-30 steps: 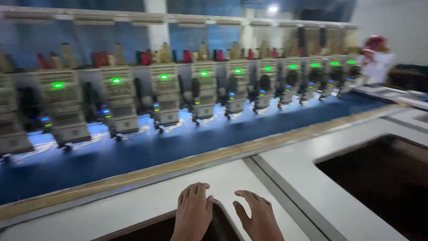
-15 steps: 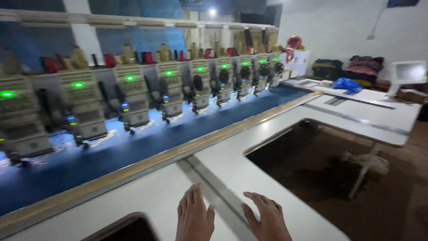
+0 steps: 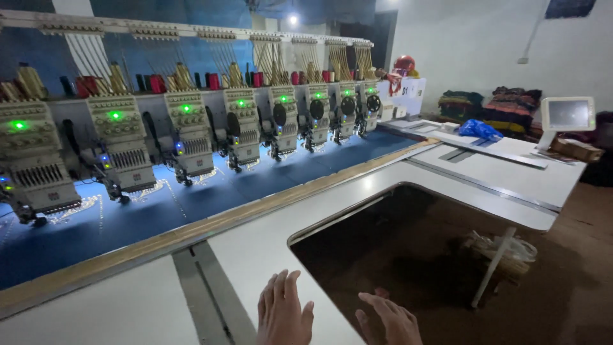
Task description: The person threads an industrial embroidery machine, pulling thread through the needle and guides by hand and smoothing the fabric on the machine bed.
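Since the frame half a second earlier my view had swung further right and lifted a little, so the row of machine heads slid toward nine o'clock and the dark cut-out (image 3: 434, 255) in the table opened up at three o'clock; my hands had stayed low at six o'clock. My left hand (image 3: 283, 312) lay flat with the fingers loosely spread on the white table (image 3: 255, 249), just beside the cut-out's rim. My right hand (image 3: 391, 317) hovered or rested at that rim, fingers open and slightly curled, holding nothing; I could not tell whether it touched the edge. The thing nearest both hands was the table edge itself, at six o'clock. To move along here well, I judged it wise to keep the left palm planted on the solid top, feel for the rim with the right before leaning any weight, and keep both clear of the blue cloth (image 3: 128, 217) stretched under the needles at ten o'clock. Counting: I saw seven or eight embroidery heads (image 3: 121, 150) in the row, the farthest ones too crowded to be sure, each with a green light; one small screen (image 3: 567, 115) on a stand at two o'clock; one blue bag (image 3: 479, 130) on the far table; one pile of folded cloth (image 3: 491, 102) against the wall; two hands, both mine.
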